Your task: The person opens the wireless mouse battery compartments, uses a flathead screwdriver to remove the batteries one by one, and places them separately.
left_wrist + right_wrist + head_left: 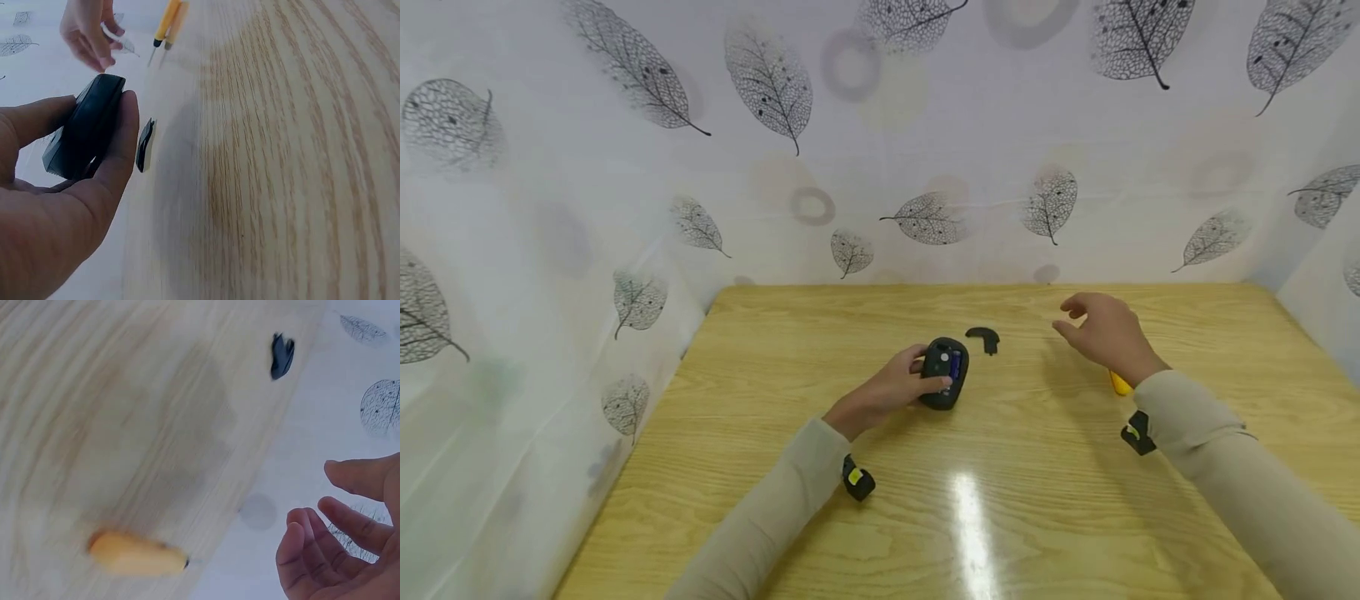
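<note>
My left hand grips a black computer mouse by its sides, raised above the table. Its underside faces up in the head view, and a blue battery shows in the uncovered compartment. On the table just beyond lies the black battery cover, curved with a short tab. Off to the right, my right hand hovers with loosely bent fingers and nothing between them. Below it rests a screwdriver with a yellow handle, mostly hidden by the wrist in the head view.
The wooden table meets a white cloth printed with leaves along its back and left sides. A black band device sits on the left wrist, another on the right.
</note>
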Tool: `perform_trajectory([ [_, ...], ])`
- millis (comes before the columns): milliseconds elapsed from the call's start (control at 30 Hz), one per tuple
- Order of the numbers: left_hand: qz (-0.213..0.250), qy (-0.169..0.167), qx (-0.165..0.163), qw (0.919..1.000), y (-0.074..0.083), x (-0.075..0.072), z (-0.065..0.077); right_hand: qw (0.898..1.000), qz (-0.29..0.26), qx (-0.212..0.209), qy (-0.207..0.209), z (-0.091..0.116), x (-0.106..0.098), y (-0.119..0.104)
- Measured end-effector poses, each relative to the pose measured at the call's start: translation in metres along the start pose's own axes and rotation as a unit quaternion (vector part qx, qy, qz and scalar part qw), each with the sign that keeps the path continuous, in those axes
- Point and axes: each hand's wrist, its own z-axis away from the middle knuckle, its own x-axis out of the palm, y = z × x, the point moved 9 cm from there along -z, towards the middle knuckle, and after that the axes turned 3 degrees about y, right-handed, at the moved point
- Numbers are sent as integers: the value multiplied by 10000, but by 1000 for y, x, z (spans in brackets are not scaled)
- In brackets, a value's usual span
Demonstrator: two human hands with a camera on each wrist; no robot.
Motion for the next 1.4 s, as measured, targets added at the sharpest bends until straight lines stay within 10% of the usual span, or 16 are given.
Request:
perform_trajectory([
  [633,475,-14,112,9988,5,-5,12,9827,511,984,-1481,43,17,84],
  [1400,827,-81,200,9963,7,-4,9,9923,378,711,-941,52,-1,83],
])
